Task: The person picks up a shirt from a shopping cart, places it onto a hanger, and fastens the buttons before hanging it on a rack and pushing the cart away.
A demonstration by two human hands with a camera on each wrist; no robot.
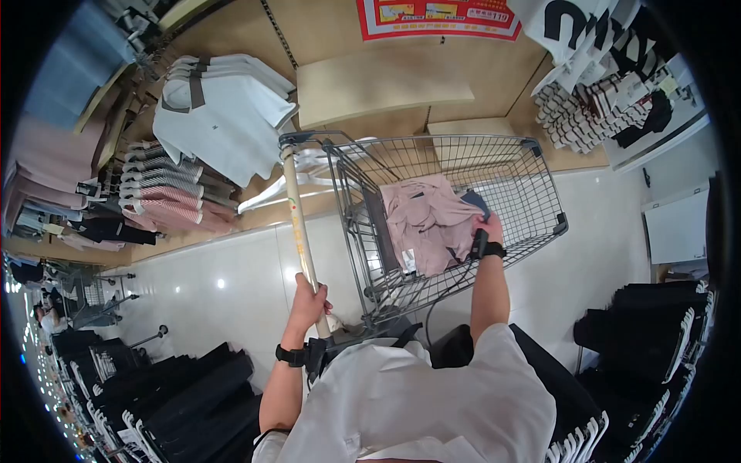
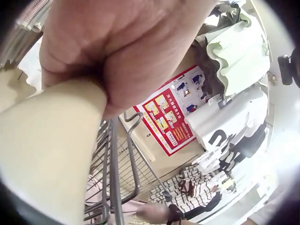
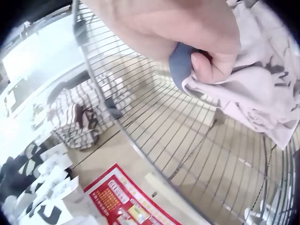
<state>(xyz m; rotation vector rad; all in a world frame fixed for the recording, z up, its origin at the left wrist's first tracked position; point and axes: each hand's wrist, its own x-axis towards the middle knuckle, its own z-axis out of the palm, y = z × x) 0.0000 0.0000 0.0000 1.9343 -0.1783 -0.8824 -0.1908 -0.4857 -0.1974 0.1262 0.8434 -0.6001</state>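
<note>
My left hand [image 1: 309, 302] grips the pale handle [image 1: 296, 208] of a wire shopping cart [image 1: 561, 224]. Close up in the left wrist view, the fingers wrap around the thick bar. Crumpled inside the basket lies a pink shirt [image 1: 424, 220] with a white tag showing. My right hand [image 1: 488, 228] reaches over the cart's near side and holds the shirt at its dark blue collar [image 3: 179, 68]. In the right wrist view the thumb is bent over the collar's edge, and the pink cloth hangs from there into the basket.
White shirts [image 1: 220, 112] and striped tops [image 1: 166, 185] hang on the wall rack at left. Black clothes on hangers [image 1: 193, 386] stand close at both sides. Folded striped clothes [image 1: 575, 116] and a red poster [image 1: 440, 19] are beyond the cart, over a glossy floor [image 1: 224, 282].
</note>
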